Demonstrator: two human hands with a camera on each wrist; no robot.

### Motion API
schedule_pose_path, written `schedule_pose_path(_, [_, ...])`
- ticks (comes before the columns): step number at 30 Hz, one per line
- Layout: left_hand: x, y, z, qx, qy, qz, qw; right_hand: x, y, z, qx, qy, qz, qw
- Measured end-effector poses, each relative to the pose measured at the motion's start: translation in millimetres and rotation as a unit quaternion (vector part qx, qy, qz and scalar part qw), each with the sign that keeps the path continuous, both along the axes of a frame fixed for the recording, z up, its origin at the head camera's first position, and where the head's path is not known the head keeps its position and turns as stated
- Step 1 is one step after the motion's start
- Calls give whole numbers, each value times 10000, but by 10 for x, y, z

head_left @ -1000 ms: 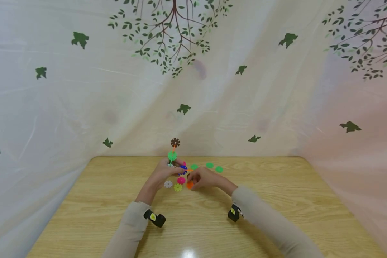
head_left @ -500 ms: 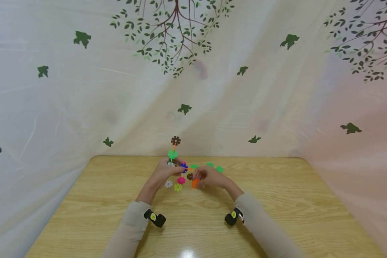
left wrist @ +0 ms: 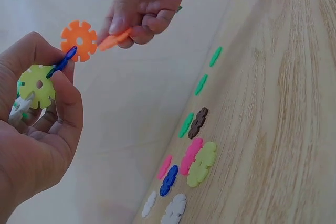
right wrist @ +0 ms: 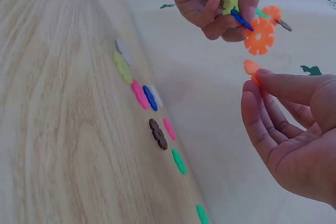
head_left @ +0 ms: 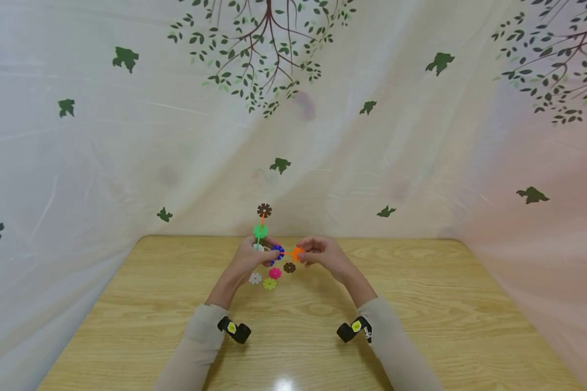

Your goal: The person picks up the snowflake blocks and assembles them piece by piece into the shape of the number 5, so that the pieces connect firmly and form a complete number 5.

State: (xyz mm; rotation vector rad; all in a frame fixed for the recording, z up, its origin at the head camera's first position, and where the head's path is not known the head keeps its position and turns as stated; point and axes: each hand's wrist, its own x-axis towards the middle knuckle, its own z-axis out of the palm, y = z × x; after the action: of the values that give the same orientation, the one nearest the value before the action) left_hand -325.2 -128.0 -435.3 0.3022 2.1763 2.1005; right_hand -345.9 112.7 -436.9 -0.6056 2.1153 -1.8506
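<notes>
My left hand (head_left: pixel 247 259) holds a chain of notched plastic discs, pinching a blue disc (left wrist: pixel 63 62) between thumb and finger. From the blue disc an orange disc (left wrist: pixel 79 41) sticks out to the right. A yellow-green disc (left wrist: pixel 38 86) and a white disc (head_left: pixel 258 247) lie nearer the palm, partly hidden. Upward the chain shows a green disc (head_left: pixel 260 231) and a brown disc (head_left: pixel 264 210) at its top. My right hand (head_left: pixel 325 256) pinches a loose orange disc (left wrist: pixel 115 39) by thumb and fingers. In the right wrist view a small gap separates the two orange discs.
Below the hands several loose discs lie flat on the wooden table (head_left: pixel 293 320), among them brown (head_left: pixel 289 267), pink (head_left: pixel 275 273), yellow-green (head_left: pixel 270 283) and white (head_left: pixel 255 278). Green discs (left wrist: pixel 216 56) lie farther right. A printed cloth (head_left: pixel 332 179) hangs behind the table.
My right hand has picked the orange disc off the table and raised it to the right of the chain's orange disc. The left hand and the chain have shifted only slightly.
</notes>
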Motion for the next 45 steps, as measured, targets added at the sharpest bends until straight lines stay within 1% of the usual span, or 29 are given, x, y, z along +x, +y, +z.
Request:
schedule_pose_path(4, [-3,-18,2,54,40,57,10000,51,-23,33,-435,-38,-110,9990])
schedule_pose_path(8, [-9,-31,0,102,-4,104,9999,86,-31,53,-624,-67,-185,9979])
schedule_pose_path(16, [-24,-45,14,109,-79,331,9994,98,-40,94,-654,-98,-201,9976])
schedule_pose_path(22, [-21,-36,30,148,-72,397,9991,101,-51,98,-614,-89,-137,9980])
schedule_pose_path(27, [-12,-43,28,151,-64,293,9994,96,-59,79,-627,-37,-89,9980])
schedule_pose_path(31, [-11,-34,18,131,-122,221,9996,90,-61,67,-597,-7,-107,9982])
schedule_pose_path(34, [-16,-27,7,160,-182,76,9997,97,-57,77,-587,2,-159,9982])
schedule_pose_path(39, [-27,-30,1,196,-315,-282,9989,107,-50,94,-602,36,-310,9977])
schedule_pose_path(42, [-29,-37,-2,127,-371,-381,9985,108,-49,99,-569,83,-370,9977])
schedule_pose_path(45, [-20,-40,-7,53,-337,-427,9985,108,-49,91,-511,119,-408,9978])
